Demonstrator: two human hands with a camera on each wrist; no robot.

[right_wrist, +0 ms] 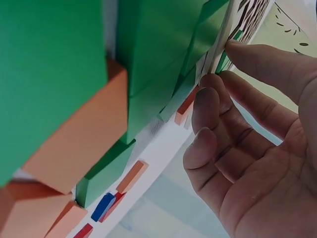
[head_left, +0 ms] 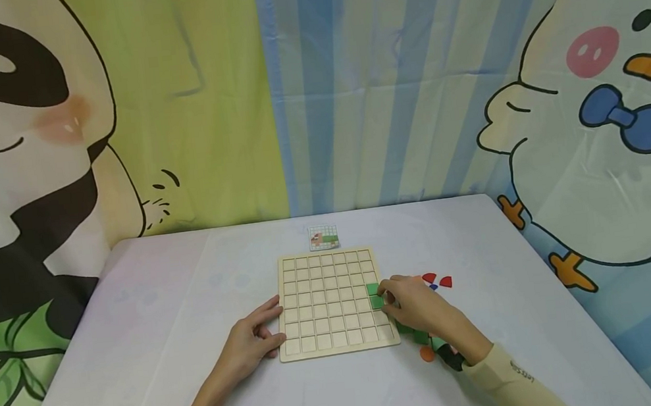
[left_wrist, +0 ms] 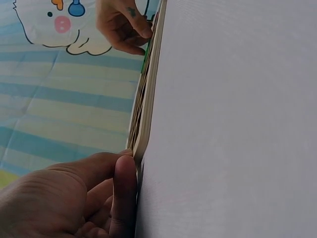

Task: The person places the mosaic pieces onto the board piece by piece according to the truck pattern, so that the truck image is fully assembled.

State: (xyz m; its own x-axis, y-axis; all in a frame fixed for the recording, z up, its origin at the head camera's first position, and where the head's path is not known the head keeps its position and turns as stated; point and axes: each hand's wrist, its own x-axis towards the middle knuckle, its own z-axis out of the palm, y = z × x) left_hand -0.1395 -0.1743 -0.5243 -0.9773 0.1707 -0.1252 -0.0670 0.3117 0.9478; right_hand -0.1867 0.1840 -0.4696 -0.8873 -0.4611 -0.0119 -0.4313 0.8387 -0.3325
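I pinch a green block (head_left: 376, 302) at the right side of the board (head_left: 327, 310).
My right hand (head_left: 414, 301) has its fingers nearly together; my left hand (head_left: 244, 348), fingers parted, touches the left edge.

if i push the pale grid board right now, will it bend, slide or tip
The pale grid board is probably stiff: its edge looks straight in the left wrist view. Broad, thin and flat on the table, it would likely slide rather than tip.
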